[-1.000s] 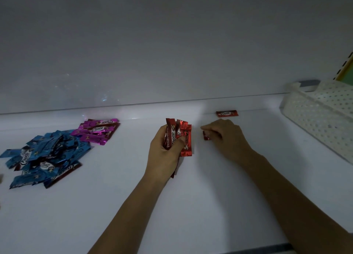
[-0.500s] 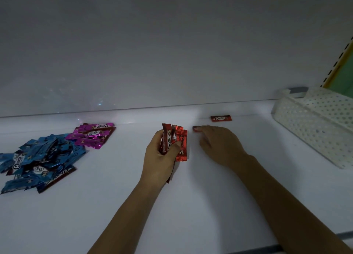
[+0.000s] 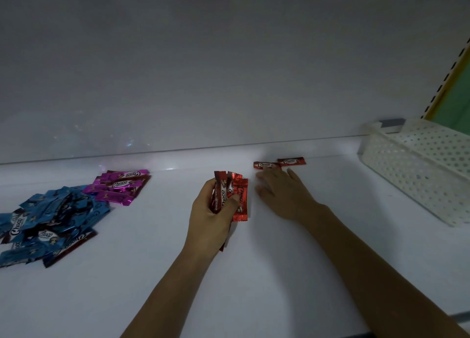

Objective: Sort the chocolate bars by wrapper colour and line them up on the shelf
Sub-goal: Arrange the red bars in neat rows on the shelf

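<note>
Placed red pair (image 3: pixel 291 161) end to end at shelf (image 3: pixel 279 274) back edge. Right hand (image 3: pixel 282 192) flat, fingers straight, tips at nearer bar. Red bunch (image 3: pixel 241 210) clamped in left hand (image 3: pixel 208 223). Risk: fingertip drag on pull-back skews row; fanned bunch could shed a bar.

Both forearms are bare, as are the left hand (image 3: pixel 211 218) and right hand (image 3: pixel 282 195).

The right hand (image 3: pixel 282 195) has laid a second red bar (image 3: pixel 267 165) beside the first bar (image 3: pixel 291 161).
</note>
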